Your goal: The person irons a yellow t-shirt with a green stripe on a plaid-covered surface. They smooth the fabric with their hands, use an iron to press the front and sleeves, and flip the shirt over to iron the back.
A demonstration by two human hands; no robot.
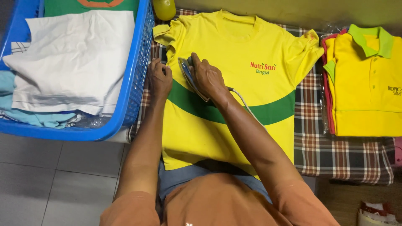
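1. A yellow T-shirt (234, 83) with a green curved band is lying face up across a plaid cloth (335, 155) that is padding the work surface, spread flat so that the iron can be passing over it without catching folds.
2. A blue laundry basket (134, 83) is sitting just beside the shirt on the person's left, holding white and pale blue garments within easy reach (a green item is showing at its far end).
3. A folded stack topped by a yellow polo shirt (364, 92) with a green collar is resting on the plaid cloth to the right, apart from the shirt.
4. The right hand (207, 77) is closing fully around the handle of the iron (190, 77), which is tilting on the shirt's left chest area, its cord trailing back along the forearm.
5. The left hand (160, 77) is pressing down, fingers curled, at the shirt's edge below the sleeve, gripping nothing that I can make out, seemingly pinning the fabric taut.
6. A rounded yellow-green object (164, 8) is standing by the collar, partly cut off.
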